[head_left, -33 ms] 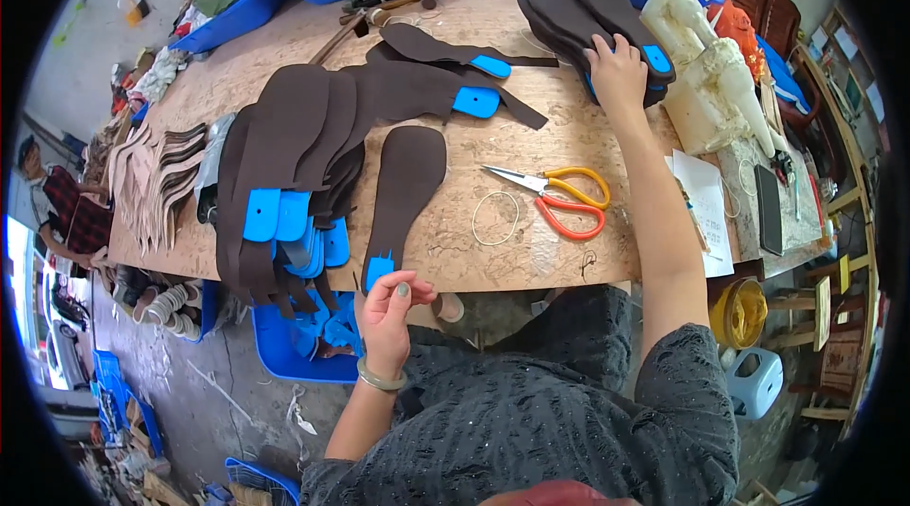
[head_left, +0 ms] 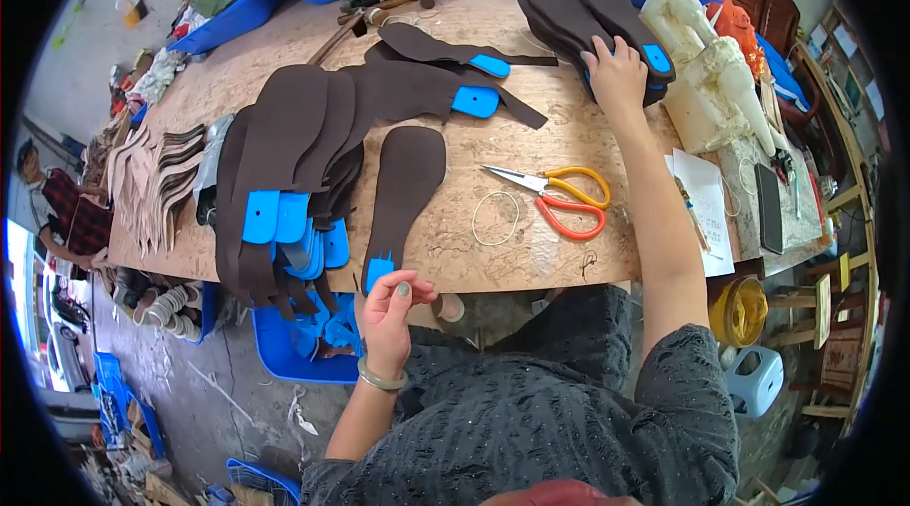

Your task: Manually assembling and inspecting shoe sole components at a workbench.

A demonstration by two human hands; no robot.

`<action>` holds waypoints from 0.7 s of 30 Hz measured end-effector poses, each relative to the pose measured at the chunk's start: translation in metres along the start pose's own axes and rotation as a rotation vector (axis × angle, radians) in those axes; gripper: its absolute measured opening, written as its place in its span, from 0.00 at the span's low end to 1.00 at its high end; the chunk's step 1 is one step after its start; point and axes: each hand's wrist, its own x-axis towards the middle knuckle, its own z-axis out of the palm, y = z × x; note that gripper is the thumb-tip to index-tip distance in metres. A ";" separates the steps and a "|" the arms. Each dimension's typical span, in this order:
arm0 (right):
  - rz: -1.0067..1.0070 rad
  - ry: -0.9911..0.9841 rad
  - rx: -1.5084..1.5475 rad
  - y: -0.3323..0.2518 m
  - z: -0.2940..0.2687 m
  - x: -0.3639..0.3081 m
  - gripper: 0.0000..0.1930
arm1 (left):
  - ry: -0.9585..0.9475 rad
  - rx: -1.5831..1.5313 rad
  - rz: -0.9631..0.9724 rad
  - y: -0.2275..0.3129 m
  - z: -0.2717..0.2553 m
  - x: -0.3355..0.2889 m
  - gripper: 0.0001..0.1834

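A: What's the biggest thing here?

B: The wooden desk (head_left: 474, 269). Lots of things are on it.

A: And after that?

B: A big pile of brown soles (head_left: 284, 136) on the left. They look like flat feet, and many have bright blue ends that point to the near edge.

A: Are there more?

B: Yes, a smaller stack of soles (head_left: 559, 9) sits at the far right, beside a lumpy cream block (head_left: 706, 94).

A: Is any sole by itself?

B: One lone sole (head_left: 409, 174) lies just right of the big pile, with its blue end toward the person.

A: What about the hands?

B: The right hand (head_left: 616, 70) rests on the smaller stack. I can't tell if it is gripping, because some of its fingers are hard to see. The left hand (head_left: 387, 312) is by the blue end of the lone sole, empty, with its fingers loosely bent.

A: Any little things?

B: Scissors (head_left: 542, 182) with one yellow handle and one red handle, pointing left. Then a thin pale ring (head_left: 518, 212), between the scissors and the lone sole.
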 end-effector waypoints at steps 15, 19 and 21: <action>-0.421 -0.557 0.454 -0.170 -0.019 0.002 0.26 | -0.005 0.009 0.004 -0.002 0.000 0.002 0.12; -0.387 -0.464 0.513 -0.158 -0.018 0.006 0.28 | -0.024 -0.013 -0.038 0.002 0.003 0.004 0.12; -0.399 -0.408 0.528 -0.139 -0.032 0.008 0.28 | -0.032 -0.022 -0.045 0.004 0.004 0.003 0.13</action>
